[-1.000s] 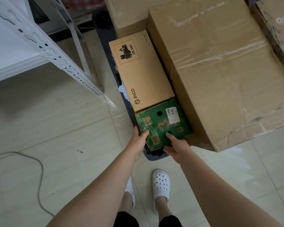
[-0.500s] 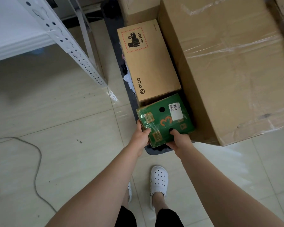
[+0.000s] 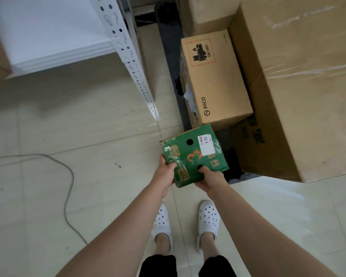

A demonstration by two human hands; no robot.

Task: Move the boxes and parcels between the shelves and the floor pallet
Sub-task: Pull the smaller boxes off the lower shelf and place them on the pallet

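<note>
The green parcel [image 3: 194, 156] is being held above the edge of the floor pallet [image 3: 168, 47], just in front of the PICO box [image 3: 216, 76]. It is being gripped at its near corners by the left hand [image 3: 166, 173] and the right hand [image 3: 210, 179], fingers curled round the edges, presumably so that its weight is being shared for carrying to the white shelf [image 3: 48, 37].

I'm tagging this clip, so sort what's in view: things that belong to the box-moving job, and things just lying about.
Job: green box, gripped by left hand and right hand; PICO box; large taped carton; white shelf; black pallet.
Lying about: grey cable on the floor.
</note>
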